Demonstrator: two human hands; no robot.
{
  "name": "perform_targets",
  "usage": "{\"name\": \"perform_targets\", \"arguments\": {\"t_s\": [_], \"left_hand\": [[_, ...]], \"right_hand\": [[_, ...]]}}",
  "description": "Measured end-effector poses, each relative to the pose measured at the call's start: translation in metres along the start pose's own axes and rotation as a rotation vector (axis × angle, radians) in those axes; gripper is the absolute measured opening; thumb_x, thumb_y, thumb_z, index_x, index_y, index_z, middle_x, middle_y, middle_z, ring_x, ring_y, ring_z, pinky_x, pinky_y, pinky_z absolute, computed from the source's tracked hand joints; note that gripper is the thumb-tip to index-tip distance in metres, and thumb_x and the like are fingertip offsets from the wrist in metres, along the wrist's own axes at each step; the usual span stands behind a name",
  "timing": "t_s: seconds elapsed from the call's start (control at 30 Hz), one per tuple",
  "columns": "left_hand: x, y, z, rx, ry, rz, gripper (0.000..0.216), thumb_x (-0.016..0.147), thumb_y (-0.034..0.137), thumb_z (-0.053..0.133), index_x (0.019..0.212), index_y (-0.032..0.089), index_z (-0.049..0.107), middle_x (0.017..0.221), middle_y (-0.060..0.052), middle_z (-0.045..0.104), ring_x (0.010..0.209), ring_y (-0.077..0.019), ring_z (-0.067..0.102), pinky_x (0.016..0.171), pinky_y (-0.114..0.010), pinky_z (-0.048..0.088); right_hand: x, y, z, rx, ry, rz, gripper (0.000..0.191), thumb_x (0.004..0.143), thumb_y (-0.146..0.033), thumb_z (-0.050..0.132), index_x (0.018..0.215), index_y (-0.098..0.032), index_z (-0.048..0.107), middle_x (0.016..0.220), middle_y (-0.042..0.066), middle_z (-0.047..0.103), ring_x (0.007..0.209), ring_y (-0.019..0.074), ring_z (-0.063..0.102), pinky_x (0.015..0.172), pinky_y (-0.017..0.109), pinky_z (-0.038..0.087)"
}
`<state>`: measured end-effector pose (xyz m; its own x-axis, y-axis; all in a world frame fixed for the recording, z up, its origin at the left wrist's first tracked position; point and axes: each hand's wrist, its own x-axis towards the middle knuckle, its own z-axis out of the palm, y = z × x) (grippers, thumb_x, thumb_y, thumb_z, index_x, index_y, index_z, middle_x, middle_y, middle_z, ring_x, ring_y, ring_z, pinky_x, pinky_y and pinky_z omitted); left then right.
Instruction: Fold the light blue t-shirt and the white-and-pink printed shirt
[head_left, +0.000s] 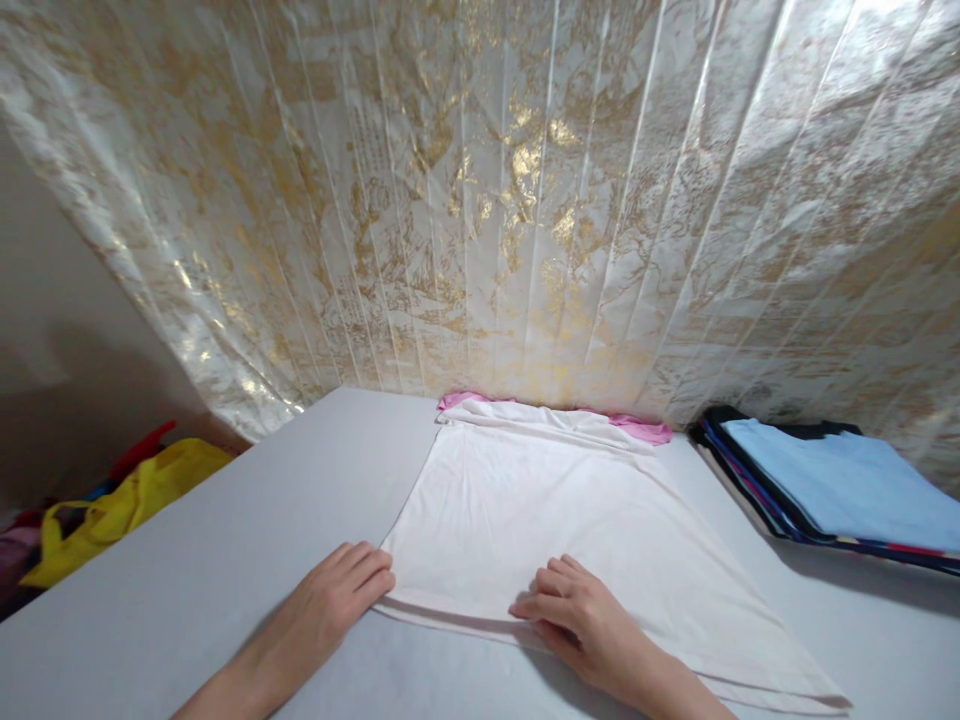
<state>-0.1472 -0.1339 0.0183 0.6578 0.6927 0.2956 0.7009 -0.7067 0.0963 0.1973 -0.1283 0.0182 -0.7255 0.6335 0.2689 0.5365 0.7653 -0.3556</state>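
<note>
A white shirt (525,510) lies spread flat in front of me, its wide hem towards me and its upper part gathered in folds at the far end. Bits of pink cloth (641,429) stick out at both far corners. My left hand (334,595) is closed on the near left corner of the hem, the thumb hidden under the fingers. Further right along the same hem, my right hand (581,620) has its fingers curled and pinches the edge between thumb and forefinger. Two layers of fabric show along the hem.
A stack of folded clothes (847,480), light blue on top, sits on the white table (300,500) at the right. Beyond the left table edge lies a yellow bag (142,495) among other coloured items. A shiny gold-patterned curtain (487,200) hangs behind the table.
</note>
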Motion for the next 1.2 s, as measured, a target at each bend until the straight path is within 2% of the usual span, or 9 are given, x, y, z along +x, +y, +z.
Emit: {"name": "perform_targets", "arguments": {"t_s": [0.13, 0.27, 0.37, 0.5, 0.67, 0.83, 0.9, 1.07, 1.2], "left_hand": [[-0.007, 0.001, 0.000, 0.046, 0.031, 0.014, 0.023, 0.096, 0.004, 0.040, 0.098, 0.022, 0.054, 0.100, -0.002, 0.059, 0.091, -0.0192, 0.051, 0.085, -0.032, 0.037], [-0.005, 0.002, 0.001, 0.103, 0.056, 0.085, 0.020, 0.098, 0.009, 0.042, 0.092, 0.022, 0.055, 0.094, -0.002, 0.058, 0.087, -0.0185, 0.051, 0.084, -0.031, 0.039], [-0.004, 0.002, 0.001, 0.126, 0.093, 0.135, 0.018, 0.098, 0.012, 0.042, 0.091, 0.022, 0.056, 0.091, -0.002, 0.057, 0.085, -0.0182, 0.050, 0.082, -0.031, 0.040], [-0.007, 0.003, 0.001, 0.127, 0.137, 0.176, 0.025, 0.101, 0.014, 0.035, 0.090, 0.019, 0.056, 0.089, -0.004, 0.057, 0.084, -0.0188, 0.049, 0.082, -0.033, 0.039], [-0.008, 0.007, -0.002, 0.142, 0.157, 0.208, 0.030, 0.102, 0.013, 0.031, 0.085, 0.019, 0.055, 0.084, -0.003, 0.056, 0.081, -0.0180, 0.048, 0.082, -0.032, 0.039], [-0.013, 0.008, -0.006, 0.121, 0.097, 0.205, 0.021, 0.096, 0.006, 0.041, 0.091, 0.020, 0.056, 0.089, -0.003, 0.058, 0.084, -0.0186, 0.051, 0.085, -0.033, 0.039], [-0.019, 0.010, -0.010, 0.065, 0.072, 0.190, 0.025, 0.089, 0.001, 0.042, 0.094, 0.020, 0.057, 0.091, -0.003, 0.059, 0.085, -0.0189, 0.052, 0.085, -0.033, 0.040], [-0.018, 0.033, -0.017, -0.136, 0.024, 0.103, 0.037, 0.080, -0.006, 0.034, 0.098, 0.020, 0.055, 0.107, -0.006, 0.060, 0.101, -0.0214, 0.051, 0.095, -0.038, 0.037], [0.017, 0.062, -0.013, -0.320, -0.072, 0.161, 0.040, 0.082, -0.002, 0.039, 0.112, 0.021, 0.051, 0.119, -0.006, 0.058, 0.109, -0.0206, 0.051, 0.097, -0.036, 0.038]], "right_hand": [[-0.003, 0.000, 0.003, -0.035, 0.026, -0.065, 0.024, 0.094, -0.015, 0.044, 0.106, -0.023, 0.063, 0.079, 0.003, 0.061, 0.074, 0.0180, 0.049, 0.069, 0.031, 0.031], [-0.003, -0.002, 0.004, -0.057, -0.022, -0.136, 0.021, 0.095, -0.016, 0.044, 0.104, -0.023, 0.062, 0.082, 0.002, 0.063, 0.074, 0.0173, 0.048, 0.070, 0.031, 0.031], [-0.004, -0.003, 0.005, -0.094, 0.006, -0.200, 0.019, 0.095, -0.016, 0.045, 0.104, -0.023, 0.060, 0.079, 0.001, 0.063, 0.072, 0.0170, 0.047, 0.068, 0.031, 0.031], [-0.007, -0.003, 0.007, -0.199, 0.059, -0.305, 0.018, 0.094, -0.019, 0.047, 0.107, -0.021, 0.058, 0.074, 0.001, 0.061, 0.067, 0.0170, 0.045, 0.063, 0.031, 0.028], [-0.006, -0.006, 0.007, -0.227, 0.024, -0.330, 0.020, 0.092, -0.018, 0.046, 0.109, -0.021, 0.057, 0.076, 0.001, 0.062, 0.066, 0.0162, 0.046, 0.061, 0.031, 0.027], [-0.007, -0.009, 0.002, -0.108, -0.056, -0.292, 0.022, 0.093, -0.025, 0.042, 0.106, -0.022, 0.059, 0.079, 0.002, 0.063, 0.068, 0.0162, 0.050, 0.064, 0.032, 0.029], [-0.009, -0.010, -0.002, -0.043, -0.054, -0.257, 0.023, 0.094, -0.024, 0.038, 0.103, -0.021, 0.060, 0.079, 0.003, 0.064, 0.069, 0.0161, 0.052, 0.065, 0.031, 0.031], [-0.014, -0.010, -0.009, 0.058, 0.034, 0.047, 0.026, 0.096, -0.017, 0.037, 0.107, -0.020, 0.061, 0.081, 0.004, 0.064, 0.072, 0.0161, 0.056, 0.065, 0.027, 0.036], [-0.019, -0.010, -0.016, 0.151, 0.028, 0.235, 0.026, 0.090, -0.009, 0.043, 0.101, -0.022, 0.062, 0.093, 0.005, 0.062, 0.084, 0.0171, 0.058, 0.072, 0.025, 0.042]]}}
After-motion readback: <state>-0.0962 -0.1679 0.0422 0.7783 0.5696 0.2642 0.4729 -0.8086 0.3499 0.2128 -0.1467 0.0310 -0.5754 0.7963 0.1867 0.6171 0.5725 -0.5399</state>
